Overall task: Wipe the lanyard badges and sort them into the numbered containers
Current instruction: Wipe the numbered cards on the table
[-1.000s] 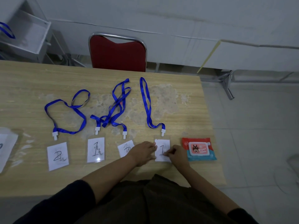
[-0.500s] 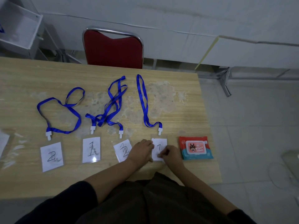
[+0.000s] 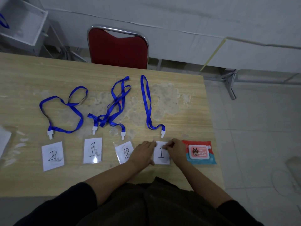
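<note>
White card marked "1" [image 3: 161, 154] lies flat on the wooden bench [image 3: 187, 111], and both hands work at it. The left hand [image 3: 143, 152] rests with fingers laid flat along the card's left edge, its grip apart and pressing. The right hand [image 3: 176, 150] has its grip together, fingertips pinching the card's upper right corner. Just above that pinch sits the white clip [image 3: 162, 134] of a blue lanyard [image 3: 147, 103], which runs away up the bench. Just right of the right hand lies a red and blue pack of wipes [image 3: 199, 152], lid closed. Left of the left hand, partly under it, is a card marked "2" [image 3: 123, 153]; further left come another "1" card [image 3: 92, 150] and another "2" card [image 3: 52, 156], each below its own blue lanyard. A red chair [image 3: 117, 46] stands beyond the bench's far edge.
</note>
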A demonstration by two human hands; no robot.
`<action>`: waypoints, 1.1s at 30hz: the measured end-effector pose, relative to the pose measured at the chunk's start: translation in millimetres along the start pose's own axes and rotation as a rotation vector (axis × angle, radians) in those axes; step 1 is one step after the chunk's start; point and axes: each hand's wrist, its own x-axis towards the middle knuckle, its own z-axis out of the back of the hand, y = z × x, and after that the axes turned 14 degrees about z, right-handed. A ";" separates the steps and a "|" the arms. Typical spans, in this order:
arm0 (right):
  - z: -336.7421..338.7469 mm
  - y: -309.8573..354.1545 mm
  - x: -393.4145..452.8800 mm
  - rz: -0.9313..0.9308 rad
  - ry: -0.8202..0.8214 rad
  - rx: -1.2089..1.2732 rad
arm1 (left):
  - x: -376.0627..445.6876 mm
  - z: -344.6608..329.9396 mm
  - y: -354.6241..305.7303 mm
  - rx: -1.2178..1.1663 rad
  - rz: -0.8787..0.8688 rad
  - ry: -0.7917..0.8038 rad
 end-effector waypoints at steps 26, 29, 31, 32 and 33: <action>-17.2 16.3 -8.5 0.154 0.146 -0.144 | -2.4 -7.9 2.0 -0.154 0.052 -0.019; -8.3 18.7 1.1 0.092 -0.003 -0.024 | -1.3 -8.5 1.8 -0.177 0.067 -0.016; -9.6 21.2 1.7 0.069 -0.043 -0.008 | -1.2 -7.9 1.8 -0.190 0.071 -0.012; -13.8 20.8 -3.1 0.090 0.026 -0.055 | -0.9 -8.1 2.6 -0.191 0.066 -0.009; -18.1 18.4 -10.2 0.121 0.119 -0.120 | -0.3 -8.6 3.5 -0.185 0.060 -0.007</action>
